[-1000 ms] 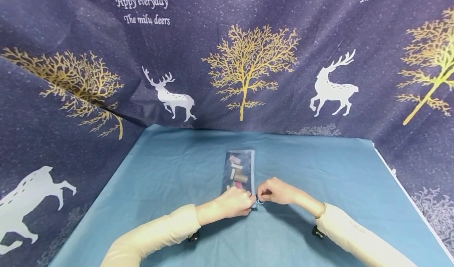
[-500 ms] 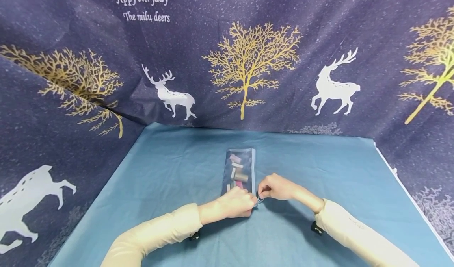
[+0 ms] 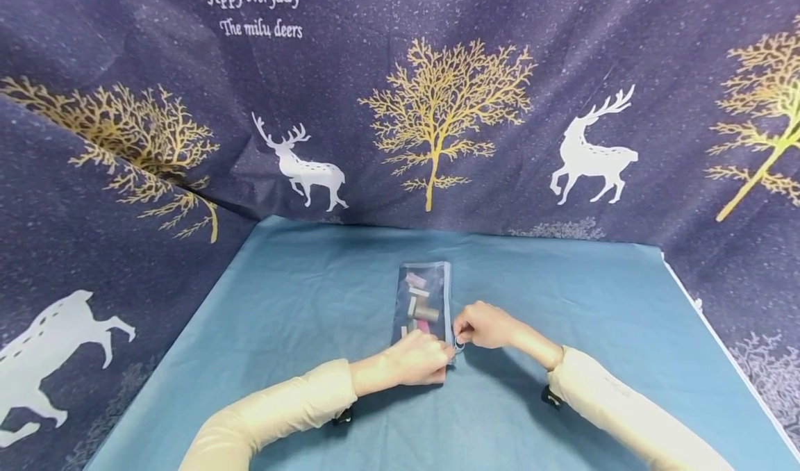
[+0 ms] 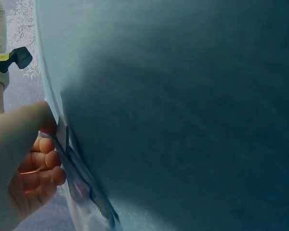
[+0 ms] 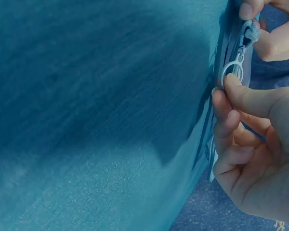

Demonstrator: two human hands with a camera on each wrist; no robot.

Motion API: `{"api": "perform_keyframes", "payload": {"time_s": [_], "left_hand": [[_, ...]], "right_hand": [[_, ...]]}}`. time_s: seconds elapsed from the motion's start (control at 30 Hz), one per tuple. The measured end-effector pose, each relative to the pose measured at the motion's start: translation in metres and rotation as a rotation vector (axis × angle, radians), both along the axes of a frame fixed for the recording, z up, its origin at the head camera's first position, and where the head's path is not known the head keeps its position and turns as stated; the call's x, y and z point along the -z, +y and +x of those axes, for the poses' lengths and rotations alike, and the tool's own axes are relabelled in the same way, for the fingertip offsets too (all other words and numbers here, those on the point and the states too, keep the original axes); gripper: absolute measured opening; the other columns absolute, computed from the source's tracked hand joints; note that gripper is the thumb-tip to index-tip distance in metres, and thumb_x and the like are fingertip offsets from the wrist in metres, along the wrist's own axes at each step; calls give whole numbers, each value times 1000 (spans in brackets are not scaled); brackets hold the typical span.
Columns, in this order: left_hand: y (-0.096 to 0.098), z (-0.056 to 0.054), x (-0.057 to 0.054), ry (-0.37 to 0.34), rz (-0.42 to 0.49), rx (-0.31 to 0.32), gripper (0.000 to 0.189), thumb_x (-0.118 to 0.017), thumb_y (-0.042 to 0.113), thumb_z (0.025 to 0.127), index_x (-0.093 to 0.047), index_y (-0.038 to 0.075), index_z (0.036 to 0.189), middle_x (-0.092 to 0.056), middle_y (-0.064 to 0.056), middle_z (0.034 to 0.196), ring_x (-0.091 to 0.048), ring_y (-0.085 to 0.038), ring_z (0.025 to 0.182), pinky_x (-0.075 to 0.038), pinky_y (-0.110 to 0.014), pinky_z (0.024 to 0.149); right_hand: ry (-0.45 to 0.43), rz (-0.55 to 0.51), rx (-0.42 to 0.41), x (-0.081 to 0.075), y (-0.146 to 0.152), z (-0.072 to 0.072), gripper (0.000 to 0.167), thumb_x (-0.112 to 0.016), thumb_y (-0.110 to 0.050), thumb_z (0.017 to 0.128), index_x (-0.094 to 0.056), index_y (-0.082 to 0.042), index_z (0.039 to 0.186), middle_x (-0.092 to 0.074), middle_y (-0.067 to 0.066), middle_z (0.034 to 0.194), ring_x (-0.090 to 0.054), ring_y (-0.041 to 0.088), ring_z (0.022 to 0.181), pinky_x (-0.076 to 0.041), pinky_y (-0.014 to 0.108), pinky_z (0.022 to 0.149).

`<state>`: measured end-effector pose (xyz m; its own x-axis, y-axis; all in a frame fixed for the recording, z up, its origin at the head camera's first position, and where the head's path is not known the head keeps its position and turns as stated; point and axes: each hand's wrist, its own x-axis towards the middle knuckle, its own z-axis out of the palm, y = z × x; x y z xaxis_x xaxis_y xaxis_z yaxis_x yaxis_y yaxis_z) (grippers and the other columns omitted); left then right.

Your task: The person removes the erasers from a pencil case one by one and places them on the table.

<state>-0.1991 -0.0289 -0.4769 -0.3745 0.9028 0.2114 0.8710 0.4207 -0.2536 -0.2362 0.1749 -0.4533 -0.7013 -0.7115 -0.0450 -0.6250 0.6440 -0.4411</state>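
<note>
A see-through zip pouch (image 3: 447, 287) lies lengthwise on the blue cloth, its zip edge on the right. Inside show a pale pink block (image 3: 415, 281), a brown piece (image 3: 428, 313) and several other small pieces. My left hand (image 3: 421, 358) pinches the pouch's near right corner between thumb and fingers, hiding that end. In the right wrist view, a pale ring pull (image 5: 223, 76) hangs from the zip slider by a short link. My right hand (image 3: 484, 325) pinches this ring between thumb and forefinger, close beside the left fingertips.
The blue cloth (image 3: 300, 297) covers the table around the pouch. Behind it hangs a dark curtain (image 3: 369, 12) with printed deer and trees. Small black devices sit under both sleeves, one by the right cuff (image 3: 553, 397).
My right hand has moved slightly away from me along the zip edge, with the ring in its pinch. The left hand keeps its hold on the corner, and the pouch has barely shifted.
</note>
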Motion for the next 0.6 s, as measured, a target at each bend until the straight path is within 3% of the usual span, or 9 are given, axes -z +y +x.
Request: {"api": "perform_keyframes", "payload": {"time_s": [0.23, 0.6], "left_hand": [[-7, -8, 6, -244, 157, -10, 28, -68, 22, 80, -46, 22, 63, -37, 15, 56, -30, 4, 49, -19, -13, 44], [-9, -8, 5, -335, 169, -49, 27, -67, 22, 82, -47, 19, 64, -32, 14, 57, -26, 2, 50, -17, -14, 43]], "right_hand": [[-7, 19, 25, -1, 0, -6, 12, -74, -8, 83, -71, -16, 74, -64, -8, 66, -46, -1, 57, -42, 18, 54], [49, 63, 47, 1, 0, -18, 13, -73, -10, 84, -70, -18, 74, -63, -10, 68, -51, 1, 62, -46, 20, 58]]}}
